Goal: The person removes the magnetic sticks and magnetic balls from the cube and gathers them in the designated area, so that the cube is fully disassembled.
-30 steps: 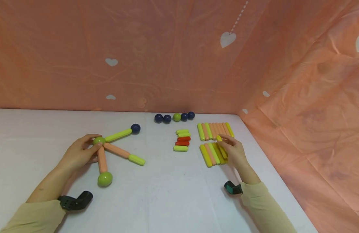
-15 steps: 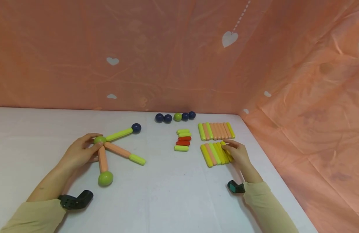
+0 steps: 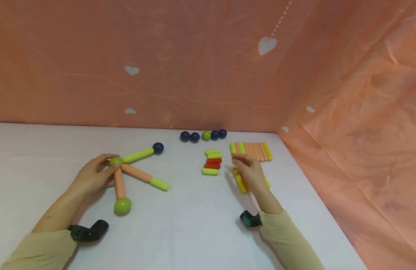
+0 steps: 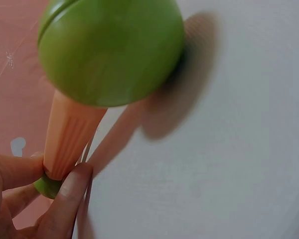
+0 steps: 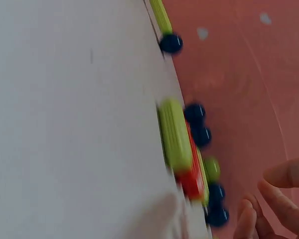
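My left hand (image 3: 94, 174) pinches the green ball (image 3: 116, 161) that joins several rods of a stick-and-ball toy build. From it run a peach rod to a larger-looking green ball (image 4: 109, 50), a lime rod (image 3: 138, 155) ending in a dark blue ball (image 3: 158, 148), and a peach rod (image 3: 137, 173) with a short lime rod (image 3: 159, 184) at its tip. My right hand (image 3: 251, 172) is over the near row of yellow, lime and peach rods (image 3: 240, 180), covering most of it. Its loosely bent fingers (image 5: 284, 206) have nothing between them in the right wrist view.
Behind the right hand lies another row of long rods (image 3: 253, 150). Short lime and red rods (image 3: 213, 160) are stacked left of it. Several blue balls (image 3: 195, 137) and one green ball (image 3: 206, 135) line the table's back edge, before a pink curtain (image 3: 194, 75).
My right hand has laid a yellow rod at the right end of the near row, let go and moved left. The left hand keeps its hold on the green ball.
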The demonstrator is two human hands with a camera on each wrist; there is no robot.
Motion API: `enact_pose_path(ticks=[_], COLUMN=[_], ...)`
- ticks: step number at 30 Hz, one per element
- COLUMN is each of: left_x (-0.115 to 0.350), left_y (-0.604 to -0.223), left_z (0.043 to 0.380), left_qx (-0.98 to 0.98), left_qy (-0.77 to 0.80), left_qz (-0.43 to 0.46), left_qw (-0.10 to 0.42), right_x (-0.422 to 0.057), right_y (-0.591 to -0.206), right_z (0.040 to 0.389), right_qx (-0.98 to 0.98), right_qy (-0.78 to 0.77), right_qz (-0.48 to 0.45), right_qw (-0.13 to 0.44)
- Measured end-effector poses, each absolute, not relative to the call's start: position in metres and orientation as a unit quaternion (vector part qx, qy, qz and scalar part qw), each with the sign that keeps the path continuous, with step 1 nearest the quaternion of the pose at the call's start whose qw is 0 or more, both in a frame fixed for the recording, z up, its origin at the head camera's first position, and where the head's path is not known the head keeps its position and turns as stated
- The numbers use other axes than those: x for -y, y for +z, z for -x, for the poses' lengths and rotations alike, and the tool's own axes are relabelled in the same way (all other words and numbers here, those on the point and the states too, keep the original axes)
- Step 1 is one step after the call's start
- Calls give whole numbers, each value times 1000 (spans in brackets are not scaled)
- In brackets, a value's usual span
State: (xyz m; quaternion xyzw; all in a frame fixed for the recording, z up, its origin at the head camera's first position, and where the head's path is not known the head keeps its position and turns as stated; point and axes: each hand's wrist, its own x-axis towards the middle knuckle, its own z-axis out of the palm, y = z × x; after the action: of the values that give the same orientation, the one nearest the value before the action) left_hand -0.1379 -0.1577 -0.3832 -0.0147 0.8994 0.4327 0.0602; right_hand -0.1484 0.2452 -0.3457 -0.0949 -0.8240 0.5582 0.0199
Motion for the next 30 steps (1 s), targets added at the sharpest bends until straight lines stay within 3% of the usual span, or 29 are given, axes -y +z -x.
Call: enact_pose_path(ticks=[3, 11, 23, 30], left_x=[158, 159, 157, 158], left_y=[-383, -381, -382, -381], left_z=[137, 136, 136, 135], left_qx=[-898, -897, -896, -898], left_qy=[436, 437, 440, 436], left_qz=[13, 17, 21, 14], left_qw=[62, 68, 59, 62], right_x=[-214, -155, -106, -88], right_y=[-349, -360, -374, -377], right_z=[150, 148, 145, 141], right_qx=[819, 796, 785, 833], right_qy=[570, 603, 600, 523], right_qz=[65, -27, -59, -103], right_qw=[-20, -55, -143, -147])
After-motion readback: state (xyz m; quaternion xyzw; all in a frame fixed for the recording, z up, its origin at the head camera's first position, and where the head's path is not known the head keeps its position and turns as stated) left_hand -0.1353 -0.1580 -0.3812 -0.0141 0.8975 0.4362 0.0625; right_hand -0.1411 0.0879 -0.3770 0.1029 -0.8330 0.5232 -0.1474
